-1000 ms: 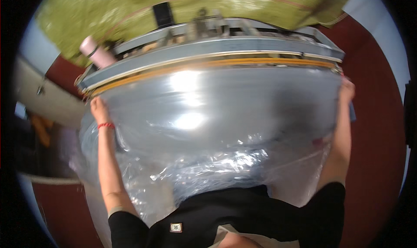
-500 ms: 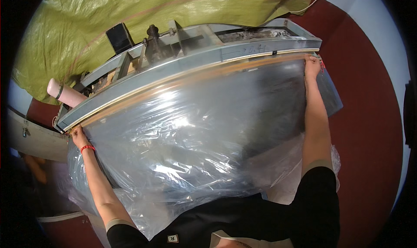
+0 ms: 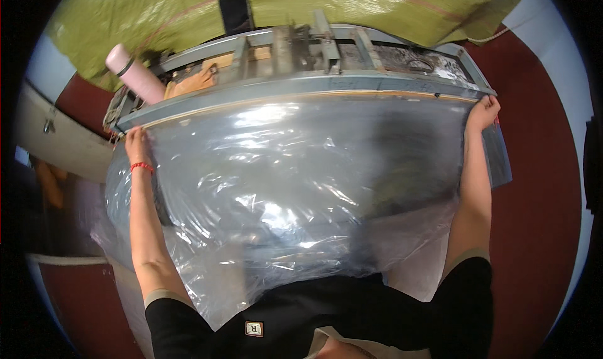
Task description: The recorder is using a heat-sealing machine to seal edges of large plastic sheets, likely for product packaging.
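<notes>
Dark red flooring surrounds a long grey metal machine, whose far side is draped with a yellow-green woven tarp. A large clear plastic sheet, possibly a bag, lies spread over the near face of the machine, from the top edge down to the person's waist. The left hand pinches the sheet at the machine's left corner, fingers closed on the film. The right hand grips it at the right corner, likewise closed on the plastic. Both arms are stretched wide, holding the upper edge taut along the orange strip under the machine's rim.

I judge the step to be lining up the sheet's edge with that strip. The next move calls for even tension from both hands, so the film lies flat without wrinkles.

A pink bottle rests at the left end, and a dark phone stands by the far edge.
</notes>
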{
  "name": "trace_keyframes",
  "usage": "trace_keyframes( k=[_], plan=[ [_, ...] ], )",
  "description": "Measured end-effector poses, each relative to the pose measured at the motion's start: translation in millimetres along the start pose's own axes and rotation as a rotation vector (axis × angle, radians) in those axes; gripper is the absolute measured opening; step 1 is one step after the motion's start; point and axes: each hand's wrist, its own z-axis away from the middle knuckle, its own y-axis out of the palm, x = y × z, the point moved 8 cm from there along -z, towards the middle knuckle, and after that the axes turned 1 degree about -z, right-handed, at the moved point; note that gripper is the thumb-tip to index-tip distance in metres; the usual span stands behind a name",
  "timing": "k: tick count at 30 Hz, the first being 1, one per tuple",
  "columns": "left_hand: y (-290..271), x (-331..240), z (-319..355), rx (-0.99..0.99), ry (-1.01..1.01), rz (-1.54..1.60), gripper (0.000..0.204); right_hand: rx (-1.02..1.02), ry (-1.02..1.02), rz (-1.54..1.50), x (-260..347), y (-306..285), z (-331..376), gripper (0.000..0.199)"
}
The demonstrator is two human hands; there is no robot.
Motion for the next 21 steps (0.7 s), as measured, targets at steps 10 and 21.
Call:
trace_keyframes(
  k=[10,21],
  plan=[
    [-53.7,-136.2,126.9,0.188,0.345,-0.077,0.003,0.882,-0.685,-0.604,453.2,28.2,289.6,0.036],
    [-55.5,-99.4,234.5,0.875,-0.21,-0.489,0.015,1.42,-0.041,-0.625,335.0,65.8,334.1,0.017]
  ],
)
